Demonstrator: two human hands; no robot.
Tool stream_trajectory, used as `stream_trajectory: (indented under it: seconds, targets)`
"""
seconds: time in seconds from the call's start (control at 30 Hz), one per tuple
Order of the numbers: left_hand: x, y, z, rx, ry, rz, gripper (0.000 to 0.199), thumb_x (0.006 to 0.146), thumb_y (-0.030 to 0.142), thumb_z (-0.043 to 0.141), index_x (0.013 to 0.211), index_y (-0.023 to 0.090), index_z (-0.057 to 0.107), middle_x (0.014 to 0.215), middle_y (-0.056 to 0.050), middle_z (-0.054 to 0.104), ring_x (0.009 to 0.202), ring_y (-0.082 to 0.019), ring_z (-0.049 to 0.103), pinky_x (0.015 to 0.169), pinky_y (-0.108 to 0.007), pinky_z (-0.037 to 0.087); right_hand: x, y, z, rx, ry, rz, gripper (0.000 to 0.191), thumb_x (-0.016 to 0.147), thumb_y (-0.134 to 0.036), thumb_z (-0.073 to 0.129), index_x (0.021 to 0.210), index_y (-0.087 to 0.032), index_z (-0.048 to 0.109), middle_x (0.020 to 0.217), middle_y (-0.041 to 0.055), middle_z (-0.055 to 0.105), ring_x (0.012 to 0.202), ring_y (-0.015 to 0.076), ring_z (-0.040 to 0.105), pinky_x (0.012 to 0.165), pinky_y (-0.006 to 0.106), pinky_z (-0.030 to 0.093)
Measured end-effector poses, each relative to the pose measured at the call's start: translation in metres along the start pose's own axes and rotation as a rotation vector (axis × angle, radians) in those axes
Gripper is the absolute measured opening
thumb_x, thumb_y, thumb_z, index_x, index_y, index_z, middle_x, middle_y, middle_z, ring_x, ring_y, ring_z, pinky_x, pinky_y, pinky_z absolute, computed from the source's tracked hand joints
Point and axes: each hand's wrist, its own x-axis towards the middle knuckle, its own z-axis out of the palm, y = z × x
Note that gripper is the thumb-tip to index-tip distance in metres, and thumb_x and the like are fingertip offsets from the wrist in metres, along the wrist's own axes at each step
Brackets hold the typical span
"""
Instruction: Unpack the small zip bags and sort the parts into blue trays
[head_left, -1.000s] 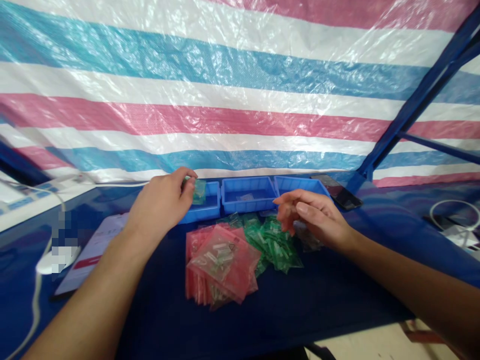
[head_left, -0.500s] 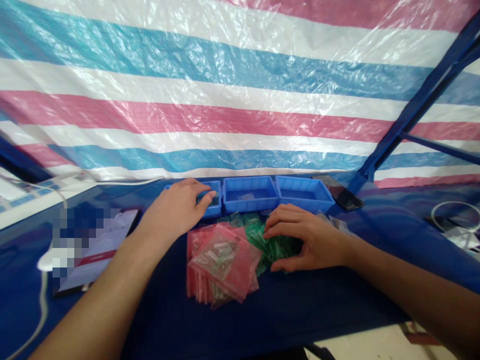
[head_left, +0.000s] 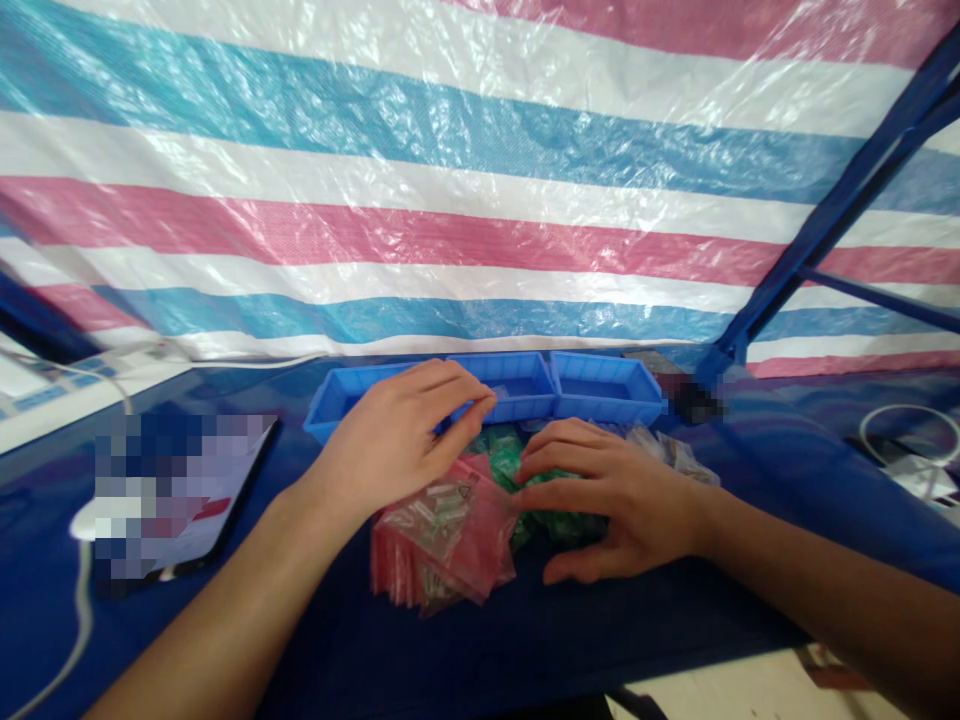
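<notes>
My left hand is above the front edge of the middle blue bin, thumb and fingertips pressed together; anything between them is too small to make out. Under its wrist side lies a stack of pink bags with small metallic parts inside. My right hand has its fingers spread over a heap of green bags, the thumb apart and nothing visibly gripped. A small clear bag sits in the middle bin. To its sides stand the left blue bin and the right blue bin.
Several clear bags lie right of the green heap. On the left of the blue table are a tablet and a white cable. A dark phone lies behind at the right. Striped sheeting hangs behind.
My left hand has moved right from the left bin towards the middle bin, and its thumb and fingers have closed together. My right hand has shifted slightly, its thumb now wider apart.
</notes>
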Motion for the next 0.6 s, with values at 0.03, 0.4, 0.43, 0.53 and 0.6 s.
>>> stream_trajectory:
  seconds: [0.03, 0.4, 0.43, 0.53, 0.6]
  targets:
    - [0.000, 0.003, 0.002, 0.001, -0.011, 0.016, 0.024, 0.111, 0.030, 0.057, 0.113, 0.019, 0.079, 0.110, -0.009, 0.081, 0.107, -0.024, 0.075, 0.099, -0.036, 0.057, 0.002, -0.003, 0.000, 0.006, -0.023, -0.002, 0.055, 0.094, -0.052, 0.084, 0.139, -0.023, 0.072, 0.124, 0.0141, 0.078, 0.122, 0.0320, 0.069, 0.112, 0.051, 0.053]
    - [0.002, 0.011, 0.005, -0.219, -0.051, -0.091, 0.026, 0.108, 0.038, 0.064, 0.119, 0.022, 0.080, 0.117, -0.007, 0.084, 0.109, -0.024, 0.079, 0.094, -0.035, 0.062, 0.001, -0.004, 0.000, 0.316, 0.180, 0.079, 0.042, 0.093, -0.033, 0.087, 0.133, -0.023, 0.077, 0.118, 0.0140, 0.081, 0.114, 0.0293, 0.076, 0.106, 0.048, 0.060]
    - [0.002, 0.012, 0.003, -0.267, -0.085, -0.123, 0.027, 0.107, 0.041, 0.066, 0.122, 0.023, 0.080, 0.119, -0.006, 0.084, 0.109, -0.024, 0.080, 0.090, -0.033, 0.063, 0.000, -0.004, -0.002, 0.341, 0.218, 0.122, 0.041, 0.093, -0.032, 0.086, 0.132, -0.023, 0.077, 0.120, 0.0144, 0.080, 0.113, 0.0288, 0.077, 0.103, 0.045, 0.061]
    - [0.002, 0.015, 0.002, -0.408, -0.180, -0.214, 0.033, 0.101, 0.045, 0.074, 0.128, 0.027, 0.080, 0.120, -0.004, 0.085, 0.106, -0.024, 0.082, 0.082, -0.031, 0.064, -0.002, -0.005, -0.007, 0.394, 0.316, 0.247, 0.039, 0.096, -0.032, 0.083, 0.134, -0.024, 0.077, 0.126, 0.0142, 0.079, 0.116, 0.0286, 0.076, 0.101, 0.043, 0.062]
    - [0.002, 0.016, 0.003, -0.493, -0.209, -0.266, 0.031, 0.100, 0.045, 0.075, 0.126, 0.028, 0.081, 0.116, -0.003, 0.086, 0.102, -0.024, 0.083, 0.084, -0.032, 0.065, -0.003, -0.005, -0.009, 0.422, 0.361, 0.295, 0.039, 0.097, -0.033, 0.082, 0.135, -0.026, 0.077, 0.129, 0.0137, 0.077, 0.120, 0.0295, 0.074, 0.105, 0.045, 0.061]
